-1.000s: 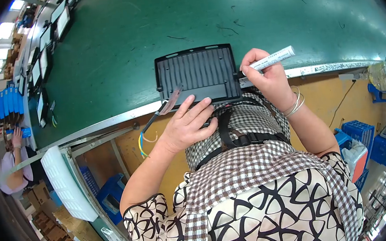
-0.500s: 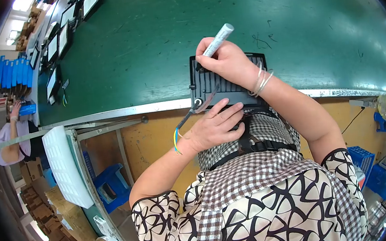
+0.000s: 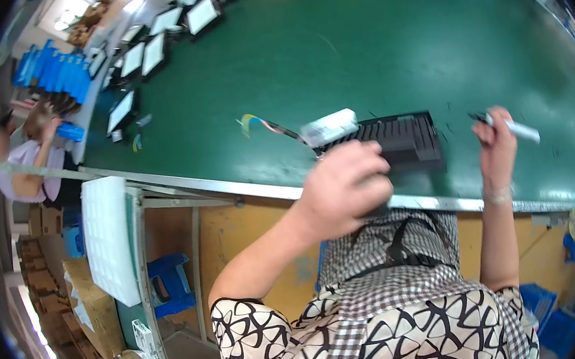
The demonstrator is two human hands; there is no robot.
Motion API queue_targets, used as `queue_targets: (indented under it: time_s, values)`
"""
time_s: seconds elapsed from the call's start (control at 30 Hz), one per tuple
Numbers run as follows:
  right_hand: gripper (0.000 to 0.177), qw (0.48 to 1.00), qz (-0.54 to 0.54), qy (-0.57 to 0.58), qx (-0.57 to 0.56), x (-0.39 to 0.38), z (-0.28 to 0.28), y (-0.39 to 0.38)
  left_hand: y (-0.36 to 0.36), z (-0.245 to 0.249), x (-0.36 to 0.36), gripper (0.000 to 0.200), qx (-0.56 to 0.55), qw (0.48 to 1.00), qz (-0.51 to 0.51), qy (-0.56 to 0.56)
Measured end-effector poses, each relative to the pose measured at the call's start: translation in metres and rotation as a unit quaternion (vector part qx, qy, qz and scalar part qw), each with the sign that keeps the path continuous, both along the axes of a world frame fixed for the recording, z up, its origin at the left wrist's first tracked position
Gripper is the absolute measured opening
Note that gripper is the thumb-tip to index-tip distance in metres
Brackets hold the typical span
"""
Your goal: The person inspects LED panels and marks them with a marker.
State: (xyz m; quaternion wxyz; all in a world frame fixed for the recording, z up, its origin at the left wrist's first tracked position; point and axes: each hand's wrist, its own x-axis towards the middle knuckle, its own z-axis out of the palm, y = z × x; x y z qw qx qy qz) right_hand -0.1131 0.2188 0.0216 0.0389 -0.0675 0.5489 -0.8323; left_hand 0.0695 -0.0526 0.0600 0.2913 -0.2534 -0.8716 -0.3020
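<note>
A black finned lamp housing (image 3: 405, 142) lies on the green table near its front edge, fins facing up. A white box-shaped piece (image 3: 331, 127), blurred, is at the housing's left end. A cable with coloured wire ends (image 3: 265, 124) sticks out to the left there. My left hand (image 3: 347, 186) is over the front edge beside the housing, blurred, its fingers loosely bent and apart with nothing seen between them. To the right of the housing, my right hand (image 3: 497, 142) grips a white marker (image 3: 522, 131), its black end pointing left.
Several lamps with pale panels (image 3: 153, 54) line the far left of the table (image 3: 276, 63). Blue boxes (image 3: 59, 75) and another person (image 3: 30, 169) are beyond the left edge. A white foam block (image 3: 110, 241) stands at front left, near a blue stool (image 3: 171, 284).
My right hand has moved right, off the housing, with the marker. My left hand has lifted from its front edge. The housing lies turned, and a white piece now shows at its left end.
</note>
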Motion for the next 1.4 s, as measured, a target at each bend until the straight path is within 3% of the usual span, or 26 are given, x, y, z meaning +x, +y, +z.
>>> queue_targets:
  time_s: [0.07,0.1,0.13,0.17,0.23,0.27,0.3,0.33,0.37,0.4,0.47,0.53,0.6,0.63,0.7,0.73,0.8,0.87,0.93,1.0,1.07,1.2,1.23,1.33,1.4]
  values:
    - [0.007,0.999,-0.048,-0.014,-0.017,0.007,-0.006,0.029,-0.035,0.013,-0.006,0.025,0.243,0.964,0.106,-0.016]
    - [0.008,0.997,-0.076,-0.023,0.003,0.016,-0.009,0.040,-0.061,0.015,-0.009,0.029,0.292,0.931,0.216,-0.033]
    - [0.009,0.994,-0.106,-0.033,0.022,0.023,-0.012,0.052,-0.081,0.022,-0.012,0.029,0.500,0.828,0.247,-0.065]
    - [0.009,0.991,-0.123,-0.047,0.020,0.027,-0.022,0.069,-0.119,0.011,-0.015,0.029,0.590,0.751,0.292,-0.057]
    - [0.010,0.988,-0.141,-0.062,0.015,0.036,-0.038,0.089,-0.235,-0.034,0.000,0.026,0.632,0.688,0.334,-0.124]
    - [0.010,0.988,-0.141,-0.062,0.014,0.041,-0.040,0.096,-0.269,-0.050,0.007,0.028,0.676,0.650,0.337,-0.082]
    - [0.011,0.988,-0.141,-0.062,0.011,0.044,-0.043,0.099,-0.293,-0.061,0.017,0.037,0.711,0.568,0.411,-0.055]
    - [0.011,0.989,-0.137,-0.061,0.002,0.047,-0.046,0.101,-0.320,-0.072,0.043,0.049,0.680,0.575,0.447,-0.088]
    - [0.011,0.989,-0.133,-0.059,-0.006,0.049,-0.047,0.103,-0.353,-0.099,0.062,0.053,0.638,0.614,0.465,-0.007]
    - [0.011,0.990,-0.129,-0.057,-0.014,0.049,-0.048,0.104,-0.355,-0.105,0.068,0.053,0.584,0.597,0.545,0.065]
    - [0.011,0.991,-0.125,-0.052,-0.014,0.055,-0.046,0.098,-0.302,-0.084,0.074,0.049,0.416,0.608,0.671,0.081]
    - [0.011,0.992,-0.113,-0.053,-0.016,0.059,-0.044,0.087,-0.263,-0.091,0.086,0.035,0.312,0.710,0.623,0.102]
    - [0.011,0.993,-0.099,-0.063,-0.020,0.061,-0.044,0.079,-0.174,-0.072,0.083,0.019,0.456,0.744,0.487,0.035]
    - [0.010,0.994,-0.087,-0.062,-0.022,0.059,-0.046,0.075,-0.145,-0.081,0.084,0.008,0.462,0.769,0.443,-0.013]
    - [0.010,0.995,-0.066,-0.071,-0.027,0.058,-0.045,0.066,-0.072,-0.086,0.078,0.009,0.492,0.764,0.402,-0.109]
    - [0.010,0.995,-0.056,-0.075,-0.030,0.060,-0.043,0.061,-0.049,-0.102,0.080,0.009,0.457,0.783,0.376,-0.192]
    - [0.010,0.996,-0.039,-0.073,-0.029,0.064,-0.040,0.054,0.008,-0.103,0.071,0.012,0.492,0.762,0.311,-0.283]
    - [0.009,0.997,-0.025,-0.066,-0.028,0.069,-0.038,0.049,0.040,-0.105,0.063,0.013,0.386,0.822,0.208,-0.363]
    - [0.008,0.998,-0.022,-0.062,-0.024,0.076,-0.036,0.047,0.068,-0.094,0.050,0.016,0.321,0.839,0.116,-0.425]
    - [0.007,0.998,-0.014,-0.057,-0.018,0.081,-0.038,0.049,0.091,-0.105,0.041,0.019,0.211,0.880,0.035,-0.425]
    - [0.007,0.998,-0.013,-0.057,-0.013,0.089,-0.038,0.051,0.108,-0.114,0.034,0.024,0.142,0.871,-0.054,-0.466]
    - [0.006,0.998,-0.019,-0.061,-0.013,0.100,-0.041,0.059,0.127,-0.178,0.016,0.034,0.203,0.776,-0.180,-0.569]
    - [0.006,0.998,-0.020,-0.063,-0.014,0.102,-0.041,0.062,0.125,-0.189,0.012,0.042,0.169,0.757,-0.211,-0.595]
    - [0.005,0.997,-0.019,-0.067,-0.018,0.107,-0.038,0.069,0.126,-0.235,0.000,0.039,0.042,0.769,-0.232,-0.594]
    - [0.005,0.997,-0.021,-0.070,-0.020,0.110,-0.036,0.071,0.139,-0.230,-0.009,0.036,-0.045,0.736,-0.170,-0.654]
